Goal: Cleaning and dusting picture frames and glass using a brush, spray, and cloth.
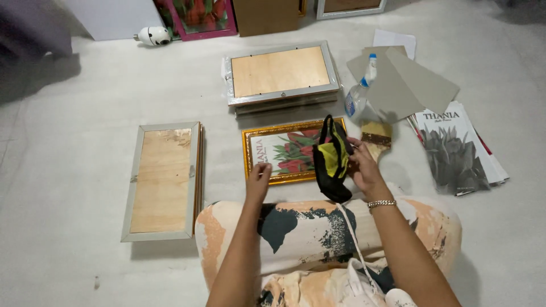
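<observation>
Black and yellow cloth (331,162) was held up in the right hand (362,165), pinched between thumb and fingers so that it hung in a loose fold above the knees. The right forearm was raised from the lap and angled inward, the wrist bent slightly toward the middle, and a metal bracelet (381,203) was worn just below the hand. The left hand (259,179) was lifted beside it, its fingers curled narrowly; whether anything was gripped in it could not be told. The left forearm was extended straight forward from the body, and its hand was kept a little apart from the cloth.

Just beyond both hands, a gold-framed picture of red flowers (287,152) was laid flat on the floor (68,170), its near edge partly covered by the hanging cloth. A wide paintbrush (376,138) was seen near the right hand, beside the frame's right end. A clear spray bottle (359,95) was lying behind the brush, on grey card sheets (406,82). A stack of silver frames, backs up, (281,74) was placed behind the gold frame, and another silver frame with a wooden back (163,181) was set well to the left. Printed sheets in a plastic sleeve (458,150) were spread at the far right.
</observation>
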